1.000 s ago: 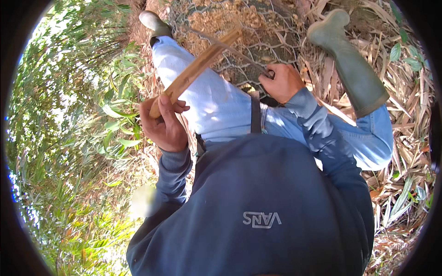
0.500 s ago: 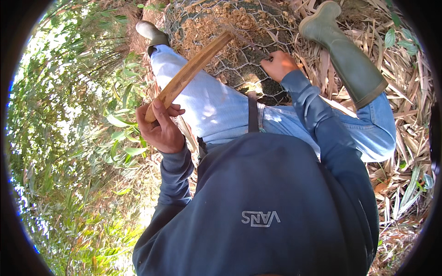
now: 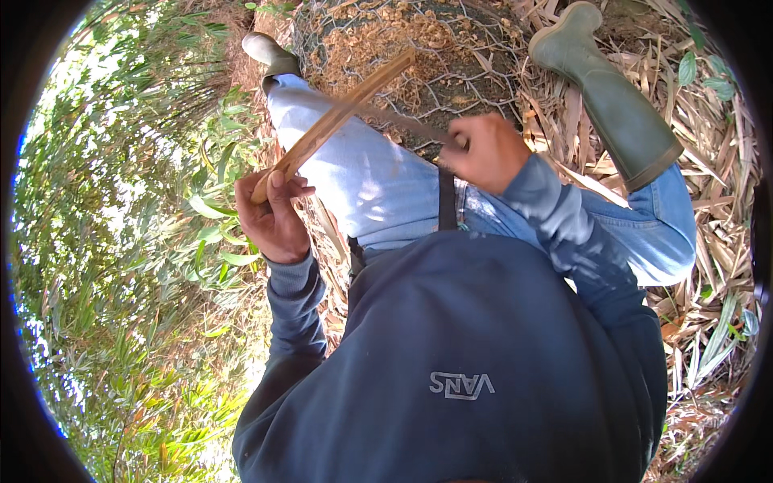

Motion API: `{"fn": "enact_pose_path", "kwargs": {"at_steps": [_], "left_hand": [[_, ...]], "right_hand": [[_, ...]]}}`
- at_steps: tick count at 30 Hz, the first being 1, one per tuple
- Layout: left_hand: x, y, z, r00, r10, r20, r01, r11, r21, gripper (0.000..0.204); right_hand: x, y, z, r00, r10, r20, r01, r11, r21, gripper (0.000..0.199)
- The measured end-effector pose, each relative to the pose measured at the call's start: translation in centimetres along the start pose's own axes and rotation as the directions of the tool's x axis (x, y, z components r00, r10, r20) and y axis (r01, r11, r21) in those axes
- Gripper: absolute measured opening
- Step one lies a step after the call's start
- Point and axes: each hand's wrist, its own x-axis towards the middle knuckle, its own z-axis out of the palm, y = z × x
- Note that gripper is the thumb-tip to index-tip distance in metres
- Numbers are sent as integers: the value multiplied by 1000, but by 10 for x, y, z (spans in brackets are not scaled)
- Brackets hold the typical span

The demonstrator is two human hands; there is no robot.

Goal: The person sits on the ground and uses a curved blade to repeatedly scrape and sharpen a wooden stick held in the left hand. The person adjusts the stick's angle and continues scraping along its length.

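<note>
My left hand [image 3: 274, 221] is closed around the lower end of a long, flat wooden stick [image 3: 312, 143], which slants up and to the right over my thigh. In my right hand [image 3: 489, 153] is a knife, its handle mostly hidden by my fist. The dark knife blade [image 3: 412, 125], smeared by motion, reaches leftward to the middle of the stick. Whether the edge touches the wood I cannot tell.
Between my boots lies a dark mound covered with wire mesh [image 3: 483, 76] and strewn with pale wood shavings [image 3: 386, 36]. A green boot [image 3: 616, 109] is at the right, among dry leaves [image 3: 717, 241]. Leafy plants [image 3: 213, 209] grow at the left.
My right hand has moved nearer and slightly left, bringing the knife blade across the stick. The stick's far end has shifted slightly up and right; my left hand keeps its grip.
</note>
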Motion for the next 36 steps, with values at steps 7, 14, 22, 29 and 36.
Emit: {"fn": "enact_pose_path", "kwargs": {"at_steps": [7, 14, 22, 29, 36], "left_hand": [[-5, 3, -1, 999, 9, 36, -11, 998, 66, 17], [-5, 0, 4, 1000, 20, 4, -20, 999, 50, 12], [-4, -2, 1, 999, 32, 19, -33, 998, 47, 14], [-4, 0, -4, 997, 43, 68, -48, 996, 76, 15], [-2, -12, -15, 964, 189, 186, -216, 967, 137, 15]], "right_hand": [[-5, -2, 8, 994, -29, -105, 35, 998, 55, 19], [-7, -3, 2, 1000, -11, -19, 9, 996, -93, 32], [17, 42, 5, 976, 186, -111, -200, 971, -134, 37], [26, 89, 2, 926, 344, -154, -358, 931, -75, 37], [-17, -2, 0, 981, -190, -32, 191, 980, 46, 23]]}}
